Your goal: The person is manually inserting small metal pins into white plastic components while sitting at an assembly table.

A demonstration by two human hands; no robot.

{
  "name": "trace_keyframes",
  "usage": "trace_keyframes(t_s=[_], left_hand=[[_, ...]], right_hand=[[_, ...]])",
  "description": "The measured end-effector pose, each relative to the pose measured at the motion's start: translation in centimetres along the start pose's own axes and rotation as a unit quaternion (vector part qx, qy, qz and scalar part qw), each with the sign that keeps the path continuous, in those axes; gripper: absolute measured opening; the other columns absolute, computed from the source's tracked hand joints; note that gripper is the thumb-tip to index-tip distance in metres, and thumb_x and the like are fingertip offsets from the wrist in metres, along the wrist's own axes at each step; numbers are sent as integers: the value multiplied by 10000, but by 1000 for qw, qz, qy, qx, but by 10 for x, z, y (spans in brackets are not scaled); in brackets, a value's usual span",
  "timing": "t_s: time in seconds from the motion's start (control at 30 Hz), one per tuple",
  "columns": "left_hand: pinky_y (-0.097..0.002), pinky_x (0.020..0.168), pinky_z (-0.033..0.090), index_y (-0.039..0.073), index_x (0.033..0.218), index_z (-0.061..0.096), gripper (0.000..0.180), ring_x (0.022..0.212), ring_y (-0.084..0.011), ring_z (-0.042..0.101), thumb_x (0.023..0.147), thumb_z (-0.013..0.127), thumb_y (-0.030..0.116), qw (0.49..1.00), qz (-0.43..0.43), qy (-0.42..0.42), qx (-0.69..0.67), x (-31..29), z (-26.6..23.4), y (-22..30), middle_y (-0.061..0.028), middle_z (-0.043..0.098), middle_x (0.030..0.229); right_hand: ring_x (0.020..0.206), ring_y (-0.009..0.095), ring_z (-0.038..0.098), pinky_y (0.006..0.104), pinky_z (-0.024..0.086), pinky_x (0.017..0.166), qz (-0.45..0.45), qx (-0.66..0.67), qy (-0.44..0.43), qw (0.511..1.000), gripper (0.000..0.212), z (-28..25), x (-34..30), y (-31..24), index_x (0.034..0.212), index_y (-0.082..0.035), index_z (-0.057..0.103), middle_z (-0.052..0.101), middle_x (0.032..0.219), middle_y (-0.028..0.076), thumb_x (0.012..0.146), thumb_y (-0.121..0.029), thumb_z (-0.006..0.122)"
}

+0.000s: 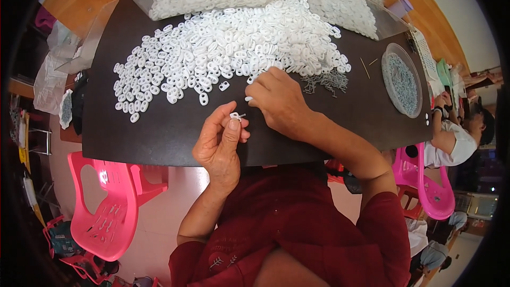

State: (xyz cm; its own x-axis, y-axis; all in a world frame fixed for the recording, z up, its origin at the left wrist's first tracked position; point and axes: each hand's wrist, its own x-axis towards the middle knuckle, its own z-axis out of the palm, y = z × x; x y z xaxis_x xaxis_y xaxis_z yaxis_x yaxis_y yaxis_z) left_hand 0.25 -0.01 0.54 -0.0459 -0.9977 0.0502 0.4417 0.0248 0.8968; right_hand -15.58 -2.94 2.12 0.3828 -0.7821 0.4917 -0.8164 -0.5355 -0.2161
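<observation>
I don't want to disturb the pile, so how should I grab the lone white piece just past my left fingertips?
Probably pinch the lone white piece across its long edges, coming from the near side: it's a flat oval lying apart from the pile beyond.

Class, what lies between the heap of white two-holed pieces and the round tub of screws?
In the head view, two thin sticks lie between the heap and the tub, with loose grey screws at the heap's edge.

Head-height fisheye view, close, downward
</observation>
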Motion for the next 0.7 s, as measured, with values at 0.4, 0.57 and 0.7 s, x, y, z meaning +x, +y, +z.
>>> trace_keyframes(t_s=[0.4,0.57,0.7], left_hand=[[-207,588,484,-30,1090,582,199,655,-87,569,912,564,59,998,-30,-37,28,0,3,14,-84,638,821],[-212,563,487,-30,1084,575,190,646,-91,579,909,561,42,998,-45,-44,24,0,9,20,-86,638,810],[-223,540,488,-42,1081,574,197,621,-113,591,896,566,26,998,-34,-37,22,-2,13,22,-107,641,802]], right_hand=[[743,99,577,245,472,655,253,322,46,911,196,-29,-16,-25,983,-38,648,634,851,38,789,-21,664],[715,83,579,220,465,649,370,548,56,748,170,-28,-19,-23,972,5,661,671,833,62,810,-46,669],[694,93,586,212,449,615,421,580,38,697,179,-30,-19,-23,973,8,661,671,800,74,813,-71,666]])
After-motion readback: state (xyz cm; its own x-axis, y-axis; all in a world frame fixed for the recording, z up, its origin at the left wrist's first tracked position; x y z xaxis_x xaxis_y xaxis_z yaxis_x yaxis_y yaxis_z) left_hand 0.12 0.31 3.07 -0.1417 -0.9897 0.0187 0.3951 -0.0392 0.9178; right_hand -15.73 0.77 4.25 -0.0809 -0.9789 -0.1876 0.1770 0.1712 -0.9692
